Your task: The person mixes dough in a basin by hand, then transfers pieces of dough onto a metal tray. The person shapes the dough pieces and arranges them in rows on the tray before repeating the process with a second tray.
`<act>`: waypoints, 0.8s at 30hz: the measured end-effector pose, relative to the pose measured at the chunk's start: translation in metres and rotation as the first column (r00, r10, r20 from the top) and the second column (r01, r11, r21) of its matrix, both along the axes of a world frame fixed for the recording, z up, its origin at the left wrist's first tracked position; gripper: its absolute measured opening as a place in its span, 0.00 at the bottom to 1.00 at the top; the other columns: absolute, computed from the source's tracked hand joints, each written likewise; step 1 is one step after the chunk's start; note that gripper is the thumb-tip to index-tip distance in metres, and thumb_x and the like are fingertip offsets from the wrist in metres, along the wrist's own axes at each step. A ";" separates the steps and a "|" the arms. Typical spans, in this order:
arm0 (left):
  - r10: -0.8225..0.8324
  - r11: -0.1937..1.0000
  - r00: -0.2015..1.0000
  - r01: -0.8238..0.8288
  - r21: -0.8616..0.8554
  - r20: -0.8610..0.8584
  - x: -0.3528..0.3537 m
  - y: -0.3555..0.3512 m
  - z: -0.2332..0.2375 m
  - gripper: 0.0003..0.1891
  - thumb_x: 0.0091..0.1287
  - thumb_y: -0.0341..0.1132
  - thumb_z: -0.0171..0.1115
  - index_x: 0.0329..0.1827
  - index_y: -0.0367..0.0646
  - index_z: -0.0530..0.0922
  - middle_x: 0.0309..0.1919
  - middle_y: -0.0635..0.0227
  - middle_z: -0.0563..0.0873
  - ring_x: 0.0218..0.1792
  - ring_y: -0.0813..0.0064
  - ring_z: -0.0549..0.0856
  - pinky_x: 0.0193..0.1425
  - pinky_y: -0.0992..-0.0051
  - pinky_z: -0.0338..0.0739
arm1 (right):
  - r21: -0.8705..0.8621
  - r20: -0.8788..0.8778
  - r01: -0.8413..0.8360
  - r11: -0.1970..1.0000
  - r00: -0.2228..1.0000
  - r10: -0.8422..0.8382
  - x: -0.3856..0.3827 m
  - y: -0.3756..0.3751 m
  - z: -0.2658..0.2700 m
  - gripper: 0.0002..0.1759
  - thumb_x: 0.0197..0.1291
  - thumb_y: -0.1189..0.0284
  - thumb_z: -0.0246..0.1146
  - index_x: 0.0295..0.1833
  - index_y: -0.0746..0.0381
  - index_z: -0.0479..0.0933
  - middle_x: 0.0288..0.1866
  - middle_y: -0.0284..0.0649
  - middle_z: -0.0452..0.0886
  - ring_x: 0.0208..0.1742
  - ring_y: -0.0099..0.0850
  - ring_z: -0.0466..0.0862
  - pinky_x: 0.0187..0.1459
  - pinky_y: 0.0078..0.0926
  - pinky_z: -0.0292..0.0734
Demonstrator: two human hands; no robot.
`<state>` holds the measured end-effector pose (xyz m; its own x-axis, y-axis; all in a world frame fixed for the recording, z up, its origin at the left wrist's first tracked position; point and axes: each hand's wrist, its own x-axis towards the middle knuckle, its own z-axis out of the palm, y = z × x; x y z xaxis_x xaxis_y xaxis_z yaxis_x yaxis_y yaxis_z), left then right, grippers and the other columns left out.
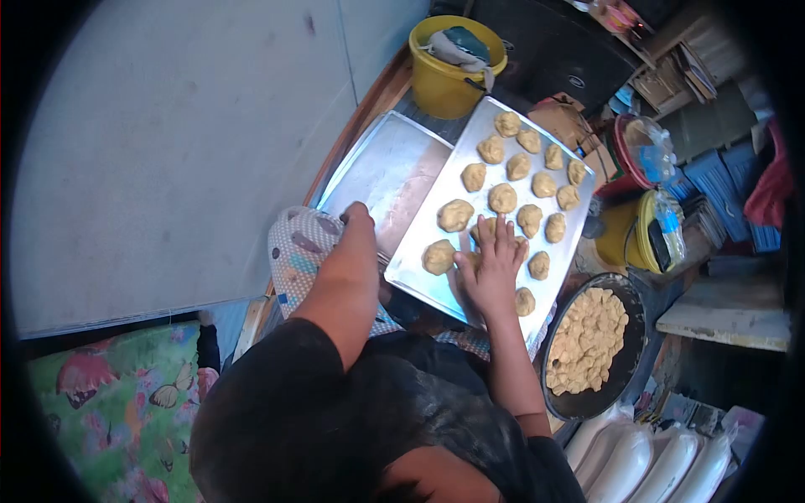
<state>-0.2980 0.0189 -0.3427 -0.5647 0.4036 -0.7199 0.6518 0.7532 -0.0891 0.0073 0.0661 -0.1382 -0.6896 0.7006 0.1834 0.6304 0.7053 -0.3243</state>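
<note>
My right hand (493, 272) lies over dough pieces on a metal tray (402, 260), its fingers stretched out and partly hiding the dough beneath. Rows of rounded dough balls cover the tray, among them a larger ball (455, 215) just beyond my thumb and another ball (438, 256) left of it. My left hand (358, 215) rests at the near left edge of a second metal tray (390, 168), which is partly under the first one. Its fingers are mostly hidden, so what they hold, if anything, does not show.
A dark round pan (639, 310) with many dough pieces stands at the right. Beyond the trays is a yellow bucket (444, 88) with cloth. Another yellow bucket (619, 235) and a red bucket (622, 159) stand right. Filled plastic bags (625, 461) lie lower right.
</note>
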 end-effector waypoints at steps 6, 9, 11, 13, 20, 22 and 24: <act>0.362 0.931 0.922 -0.365 0.004 0.136 0.000 -0.023 -0.195 0.29 0.57 0.38 0.65 0.64 0.47 0.72 0.60 0.58 0.78 0.62 0.65 0.76 0.66 0.65 0.69 | -0.098 0.108 -0.014 0.995 0.994 0.025 0.000 0.002 -0.008 0.37 0.61 0.50 0.56 0.73 0.55 0.61 0.77 0.53 0.53 0.78 0.50 0.49 0.73 0.58 0.32; 0.391 0.912 0.904 -0.406 0.060 0.175 -0.020 -0.040 -0.286 0.32 0.56 0.39 0.67 0.66 0.47 0.69 0.61 0.58 0.77 0.62 0.64 0.75 0.66 0.63 0.69 | -0.133 0.127 -0.032 0.991 0.991 0.049 0.003 0.003 -0.007 0.37 0.61 0.49 0.56 0.72 0.55 0.61 0.77 0.53 0.52 0.78 0.50 0.49 0.73 0.58 0.31; 0.726 0.626 0.607 -0.778 0.054 0.325 -0.027 -0.038 -0.303 0.35 0.56 0.41 0.68 0.68 0.45 0.66 0.64 0.56 0.73 0.65 0.61 0.72 0.67 0.62 0.67 | -0.148 0.117 -0.034 0.988 0.992 0.052 0.003 0.005 -0.008 0.37 0.61 0.49 0.57 0.72 0.55 0.62 0.77 0.54 0.52 0.78 0.51 0.49 0.73 0.58 0.31; 0.781 -0.572 -0.455 -0.797 0.196 0.428 0.019 -0.008 -0.171 0.39 0.55 0.45 0.69 0.69 0.41 0.63 0.69 0.53 0.66 0.68 0.55 0.66 0.69 0.58 0.63 | -0.159 0.124 -0.037 0.987 0.991 0.057 0.004 0.006 -0.009 0.37 0.61 0.49 0.57 0.72 0.55 0.62 0.77 0.54 0.52 0.78 0.52 0.49 0.73 0.58 0.31; 0.486 -0.449 -0.353 -0.886 -0.119 0.800 0.015 -0.001 -0.116 0.52 0.54 0.56 0.68 0.76 0.44 0.50 0.75 0.54 0.55 0.73 0.52 0.58 0.72 0.50 0.51 | -0.162 0.134 -0.016 0.987 0.990 0.038 0.000 0.009 -0.012 0.37 0.61 0.49 0.58 0.72 0.55 0.62 0.76 0.54 0.52 0.78 0.52 0.49 0.73 0.60 0.32; 0.384 -0.475 -0.384 -0.862 -0.177 0.840 0.014 -0.002 -0.134 0.50 0.55 0.57 0.67 0.76 0.48 0.52 0.75 0.55 0.54 0.73 0.54 0.57 0.72 0.47 0.48 | -0.160 0.147 -0.025 0.987 0.988 0.049 -0.002 0.010 -0.009 0.37 0.61 0.49 0.59 0.72 0.54 0.62 0.76 0.54 0.53 0.78 0.52 0.49 0.72 0.60 0.33; 0.284 -0.484 -0.400 -0.844 -0.230 0.871 0.010 -0.004 -0.142 0.46 0.54 0.55 0.68 0.74 0.46 0.58 0.74 0.59 0.59 0.72 0.55 0.60 0.70 0.57 0.56 | -0.143 0.151 -0.023 0.989 0.988 0.045 -0.003 0.010 -0.008 0.37 0.61 0.49 0.59 0.72 0.54 0.62 0.76 0.54 0.53 0.78 0.52 0.49 0.72 0.60 0.33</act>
